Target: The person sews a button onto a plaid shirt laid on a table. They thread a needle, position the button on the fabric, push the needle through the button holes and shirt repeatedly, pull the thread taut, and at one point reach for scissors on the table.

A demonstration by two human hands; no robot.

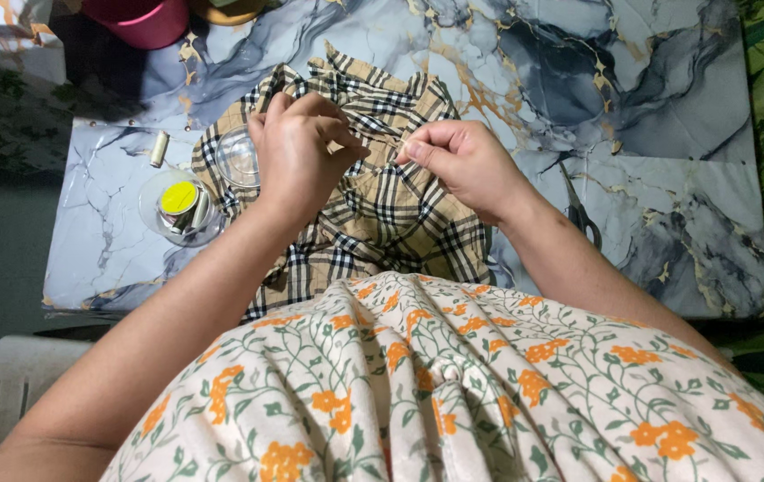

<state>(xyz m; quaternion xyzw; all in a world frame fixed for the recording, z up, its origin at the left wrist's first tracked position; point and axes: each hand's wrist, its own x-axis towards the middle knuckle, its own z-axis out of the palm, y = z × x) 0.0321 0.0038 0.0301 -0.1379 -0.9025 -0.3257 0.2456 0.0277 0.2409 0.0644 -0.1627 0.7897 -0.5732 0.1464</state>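
Centrally, one tan-and-black checked cloth (373, 205) lies crumpled on the one grey marble-patterned mat (668, 107), just beyond the orange-flowered white dress (453, 393). Two hands: left hand (297, 152) clenched, pinching a fold of the cloth; right hand (462, 161) pinched shut on something thin, too small to tell. Left of the cloth: one clear round container (237, 156), one clear round lid (181, 210) holding a yellow-topped spool (178, 198), one pale thread spool (159, 148). Right: one pair of dark scissors (578, 210). Far left: one pink tub (137, 18).
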